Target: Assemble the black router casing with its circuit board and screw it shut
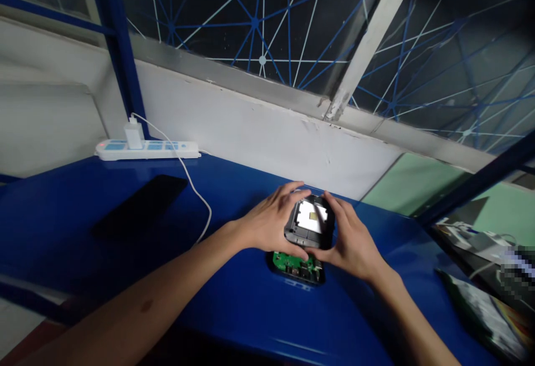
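Between both hands is a black plastic casing half, tilted so its inside faces me, with a silvery metal plate fixed in it. My left hand grips its left side, thumb along the lower edge. On the opposite side my right hand holds it, fingers on the far edge and thumb below. Directly beneath lies the other black half with a green circuit board in it, resting on the blue table. The raised half and the hands hide the far part of this board.
A white power strip with a plugged-in charger stands at the back left. Its white cable runs across the blue table. Left of it lies a black phone-like slab. A shiny packet sits at the right.
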